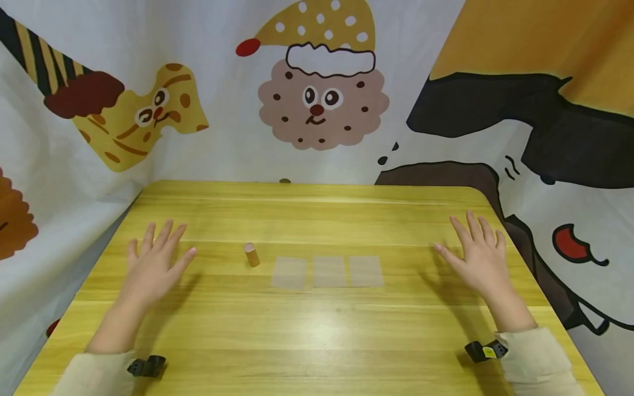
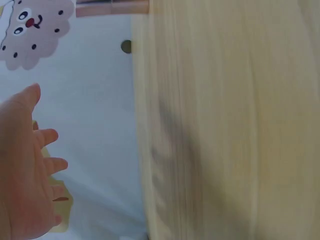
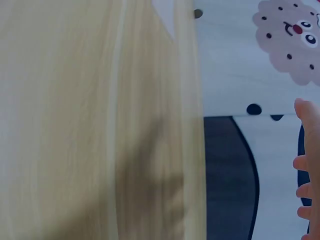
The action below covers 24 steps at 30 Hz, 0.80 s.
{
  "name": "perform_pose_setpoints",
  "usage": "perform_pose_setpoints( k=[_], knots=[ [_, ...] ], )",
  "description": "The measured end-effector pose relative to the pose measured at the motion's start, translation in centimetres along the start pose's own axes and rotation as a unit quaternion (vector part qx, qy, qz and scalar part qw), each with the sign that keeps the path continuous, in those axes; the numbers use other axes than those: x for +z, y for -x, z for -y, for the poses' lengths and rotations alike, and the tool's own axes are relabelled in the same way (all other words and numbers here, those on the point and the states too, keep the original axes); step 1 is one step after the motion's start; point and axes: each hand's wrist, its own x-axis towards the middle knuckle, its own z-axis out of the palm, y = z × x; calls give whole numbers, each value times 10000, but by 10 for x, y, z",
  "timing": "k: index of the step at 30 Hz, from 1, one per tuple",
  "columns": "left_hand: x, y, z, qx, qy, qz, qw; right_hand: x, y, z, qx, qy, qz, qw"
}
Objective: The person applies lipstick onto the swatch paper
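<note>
My left hand (image 1: pixel 152 270) hovers over the left part of the table with its fingers spread and holds nothing. Across from it, my right hand (image 1: pixel 481 263) is also held above the wood, fingers apart and palm free. A small brown cylinder (image 1: pixel 252 256) with a pale top stands between the hands, nearer the left one. To its right lie three pale, see-through squares in a row: a left square (image 1: pixel 289 273), a middle square (image 1: pixel 329 271) and a right square (image 1: pixel 366 271). In the wrist views the left hand (image 2: pixel 22 170) and right hand (image 3: pixel 311 160) show only partly.
The yellow wood-grain table (image 1: pixel 317 330) has rounded far corners. Right behind its back edge hangs a white curtain (image 1: pixel 223 154) printed with cartoon food figures. Small dark cameras sit at the left cuff (image 1: pixel 147 367) and the right cuff (image 1: pixel 486 351).
</note>
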Motion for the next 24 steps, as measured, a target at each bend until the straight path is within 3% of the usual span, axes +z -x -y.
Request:
perform_pose_setpoints(
  k=[7, 13, 24],
  knots=[
    [9, 2, -18, 187, 553, -342, 9977, -3, 3, 23, -321, -321, -581, 9973],
    [18, 3, -28, 296, 1009, -571, 9928, -2, 3, 43, -636, -718, -1117, 9891],
    [41, 0, -37, 442, 1803, -756, 9797, 6, -4, 80, -1288, -1764, -1890, 9574]
  ],
)
